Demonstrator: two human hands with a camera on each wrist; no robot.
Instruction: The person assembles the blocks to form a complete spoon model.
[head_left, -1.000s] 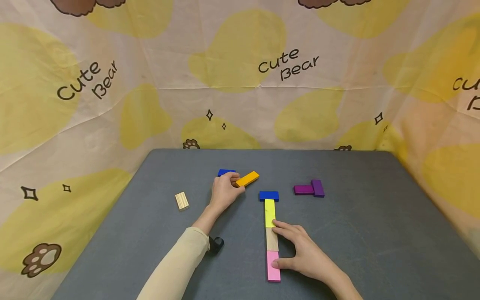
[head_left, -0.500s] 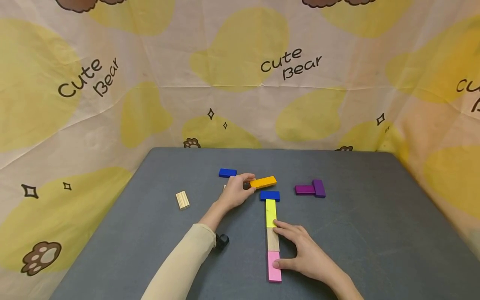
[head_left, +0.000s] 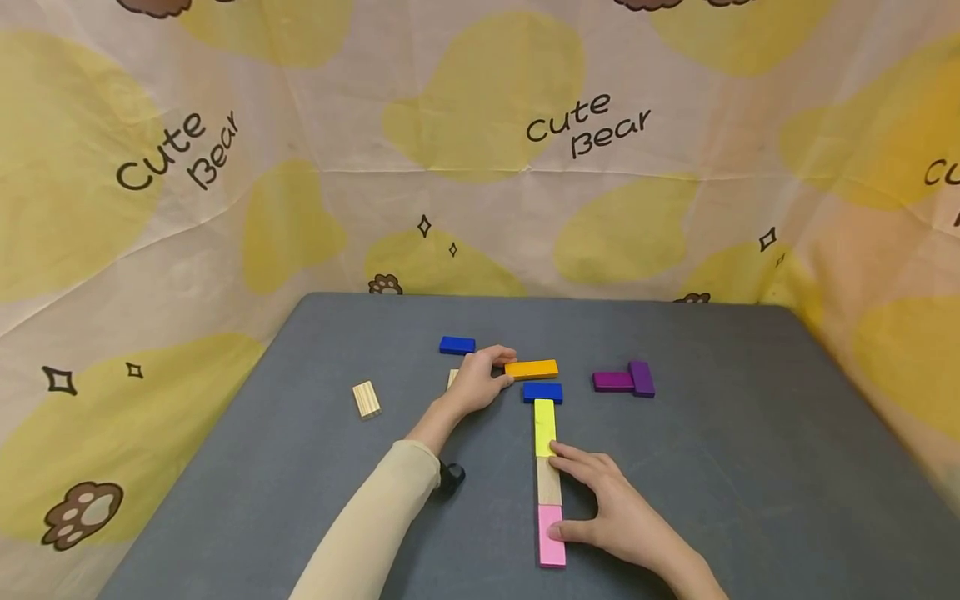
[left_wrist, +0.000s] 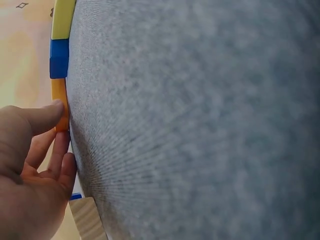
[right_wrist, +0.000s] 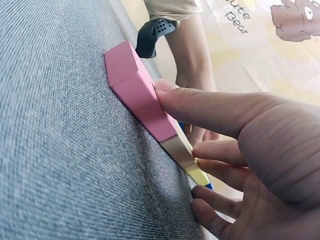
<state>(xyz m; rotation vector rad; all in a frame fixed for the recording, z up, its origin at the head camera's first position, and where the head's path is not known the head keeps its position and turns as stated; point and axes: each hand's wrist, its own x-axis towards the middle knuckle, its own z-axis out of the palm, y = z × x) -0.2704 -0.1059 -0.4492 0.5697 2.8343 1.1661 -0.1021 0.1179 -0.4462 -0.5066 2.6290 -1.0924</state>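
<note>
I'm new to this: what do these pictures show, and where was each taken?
No machine here: just a person's bare left hand and right hand. The wide pictures come from a camera on the head, the close ones from one on each wrist. On the grey table, a pink block, plain wooden block and yellow block form a line, with a blue block across the far end. Two purple blocks lie right, other blocks left. The left hand pinches an orange block; the right hand touches the line, its thumb on the pink block.
</note>
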